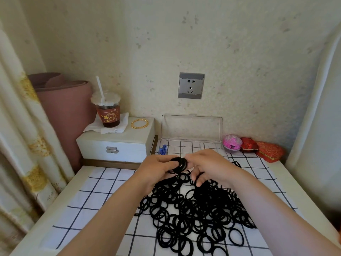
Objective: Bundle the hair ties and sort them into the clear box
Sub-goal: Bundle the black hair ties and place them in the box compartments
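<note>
Black ties (180, 165) in left hand (156, 169), maybe touching right hand (208, 165).

The hair ties (193, 209) are black, matt, cloth-covered elastic with a fine texture. The clear box (191, 126) is transparent hard plastic, smooth and glossy. The cloth (103, 196) is white with dark grid lines, matt. The case (129, 143) has a smooth white satin finish and a bright metal clasp (112, 150). The bangle (139, 123) is glossy gold-coloured metal. The cup (108, 115) is clear glossy plastic. The napkin (120, 126) is matt white paper. The socket plate (191, 85) has a grey brushed-metal look.
</note>
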A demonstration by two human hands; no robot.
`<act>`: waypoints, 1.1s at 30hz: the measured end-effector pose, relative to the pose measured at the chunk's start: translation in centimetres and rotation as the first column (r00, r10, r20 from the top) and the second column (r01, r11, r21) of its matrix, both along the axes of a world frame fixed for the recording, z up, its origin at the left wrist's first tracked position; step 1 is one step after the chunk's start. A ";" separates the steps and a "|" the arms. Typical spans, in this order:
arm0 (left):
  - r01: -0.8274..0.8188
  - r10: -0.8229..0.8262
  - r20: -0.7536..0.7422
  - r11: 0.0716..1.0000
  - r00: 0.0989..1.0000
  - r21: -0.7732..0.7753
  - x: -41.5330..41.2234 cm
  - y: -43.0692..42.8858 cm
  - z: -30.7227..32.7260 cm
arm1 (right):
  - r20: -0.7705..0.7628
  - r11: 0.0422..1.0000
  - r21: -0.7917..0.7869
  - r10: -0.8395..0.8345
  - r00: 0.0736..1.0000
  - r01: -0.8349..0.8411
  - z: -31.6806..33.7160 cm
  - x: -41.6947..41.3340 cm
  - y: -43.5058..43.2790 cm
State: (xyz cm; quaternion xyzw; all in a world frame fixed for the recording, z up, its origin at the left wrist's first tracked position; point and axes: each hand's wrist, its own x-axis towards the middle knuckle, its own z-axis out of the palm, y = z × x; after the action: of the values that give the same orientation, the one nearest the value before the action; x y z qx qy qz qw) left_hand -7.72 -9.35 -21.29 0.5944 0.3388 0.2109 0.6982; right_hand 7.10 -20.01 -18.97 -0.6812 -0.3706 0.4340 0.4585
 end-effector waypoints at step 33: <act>0.092 -0.078 0.076 0.974 0.994 -0.208 0.0 0.1 0.7 | -0.105 0.988 0.071 -0.127 0.986 0.135 -0.6 -0.3 0.3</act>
State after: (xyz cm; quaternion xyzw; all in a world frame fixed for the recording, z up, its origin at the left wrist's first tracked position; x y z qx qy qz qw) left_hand -7.72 -9.22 -20.56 0.5235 0.3097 0.1638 0.7767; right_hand 6.85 -19.66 -19.56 -0.6631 -0.3181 0.4221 0.5301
